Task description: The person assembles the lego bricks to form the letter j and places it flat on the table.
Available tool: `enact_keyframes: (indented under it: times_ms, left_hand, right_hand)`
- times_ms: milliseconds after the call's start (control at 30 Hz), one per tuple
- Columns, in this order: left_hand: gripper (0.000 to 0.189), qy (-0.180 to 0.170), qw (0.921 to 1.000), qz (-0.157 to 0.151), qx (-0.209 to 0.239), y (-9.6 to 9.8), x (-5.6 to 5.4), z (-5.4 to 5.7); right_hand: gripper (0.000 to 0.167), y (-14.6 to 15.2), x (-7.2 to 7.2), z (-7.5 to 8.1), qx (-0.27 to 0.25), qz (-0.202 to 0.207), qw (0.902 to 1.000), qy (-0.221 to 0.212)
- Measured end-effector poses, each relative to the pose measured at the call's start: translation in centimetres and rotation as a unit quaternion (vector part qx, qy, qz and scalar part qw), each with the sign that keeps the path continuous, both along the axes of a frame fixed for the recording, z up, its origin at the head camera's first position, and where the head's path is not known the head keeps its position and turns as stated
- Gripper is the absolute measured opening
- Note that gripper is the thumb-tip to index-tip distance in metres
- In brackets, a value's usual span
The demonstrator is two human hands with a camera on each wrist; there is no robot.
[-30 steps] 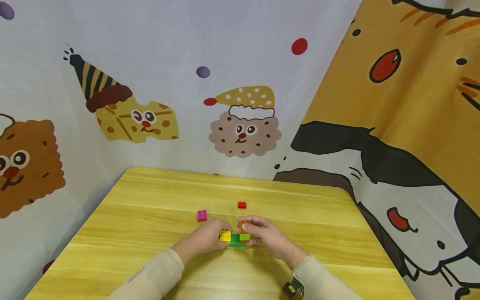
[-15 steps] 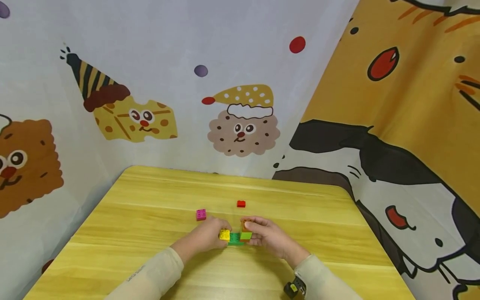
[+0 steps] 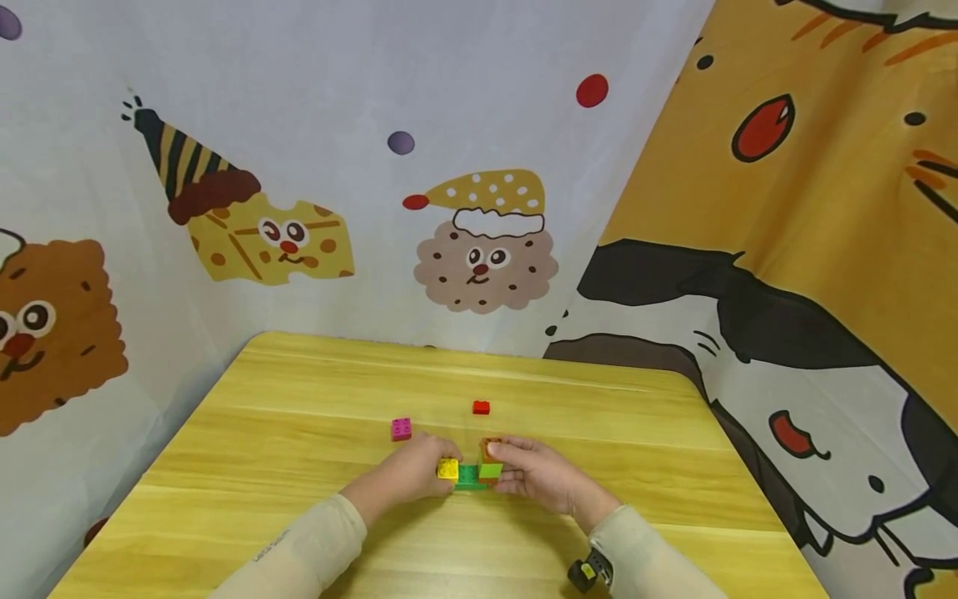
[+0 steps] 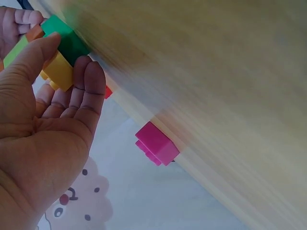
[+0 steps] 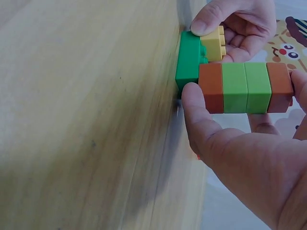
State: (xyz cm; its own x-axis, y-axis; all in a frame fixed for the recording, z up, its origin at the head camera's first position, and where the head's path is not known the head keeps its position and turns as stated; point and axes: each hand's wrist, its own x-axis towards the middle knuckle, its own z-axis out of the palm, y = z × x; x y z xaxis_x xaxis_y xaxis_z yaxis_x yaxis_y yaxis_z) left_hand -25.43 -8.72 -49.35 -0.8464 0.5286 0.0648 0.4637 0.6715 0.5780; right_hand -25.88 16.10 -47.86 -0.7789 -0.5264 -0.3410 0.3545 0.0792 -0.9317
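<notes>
A long green brick [image 5: 188,57] is on the table between the hands, with a yellow brick [image 3: 448,468] on its left end. My left hand [image 3: 419,467] pinches this yellow end between thumb and fingers. On the green brick's right end stands an upright stack [image 5: 247,88], two lime bricks between an orange-brown one at the bottom and another on top. My right hand [image 3: 545,476] grips the stack from the right, its thumb near the top and other fingers low at the green brick. In the left wrist view, the left fingers cover part of the yellow brick [image 4: 58,72].
A magenta brick [image 3: 401,429] lies just beyond the left hand. Farther back is a small red brick [image 3: 481,408]. Both rest on the wooden table [image 3: 299,391], which ends at a cartoon-printed curtain [image 3: 314,150]. A dark device [image 3: 585,574] is strapped at the right wrist.
The right fingers have drawn back slightly to the right round the stack, baring more of its top brick. The left hand and the loose bricks stay where they were.
</notes>
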Motion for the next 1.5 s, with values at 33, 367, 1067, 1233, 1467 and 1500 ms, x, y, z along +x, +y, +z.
enact_keyframes:
  times_ms: [33,367,1067,1233,1467,1500]
  left_hand:
    - [0.032,0.000,1.0000,0.000,0.001,0.0,0.0,0.0]
    - [0.032,-0.004,1.0000,-0.001,0.003,0.0,0.0,0.2]
    - [0.034,0.012,0.9995,-0.022,-0.018,0.0,-0.1,0.9]
    - [0.034,0.011,0.9995,-0.024,-0.019,0.0,-0.3,0.9]
    - [0.034,0.001,0.9997,-0.020,-0.011,-0.1,-0.4,0.7]
    - [0.034,0.003,0.9997,-0.021,-0.013,-0.1,-0.4,0.6]
  right_hand:
    - [0.064,0.0,0.0,0.0,0.001,-0.001,1.0000,0.001]
    - [0.063,-0.3,0.1,0.3,0.005,-0.002,0.9999,0.014]
    - [0.069,-0.4,0.2,0.3,0.018,-0.003,0.9998,0.004]
    - [0.068,-0.9,0.2,0.5,0.029,-0.025,0.9992,0.009]
    - [0.065,-1.3,0.3,0.6,0.031,-0.038,0.9986,0.021]
    - [0.066,-1.3,0.4,0.6,0.033,-0.038,0.9985,0.022]
